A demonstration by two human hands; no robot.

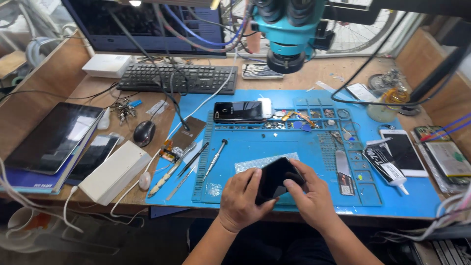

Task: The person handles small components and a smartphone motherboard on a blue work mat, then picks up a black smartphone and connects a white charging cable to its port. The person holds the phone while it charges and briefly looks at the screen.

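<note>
Hands, left [239, 200] and right [310, 195], each close their grip on a black phone [274, 179] above the blue mat [274, 147].

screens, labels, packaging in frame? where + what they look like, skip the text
Held phone: both hands, dark screen.
Second phone: mat's top, black, flat.
Monitor: behind keyboard, dark.
Tablet: far left, black glass.
White phone: mat's right, dark screen.
Tube: beside it, black, white label.
</note>
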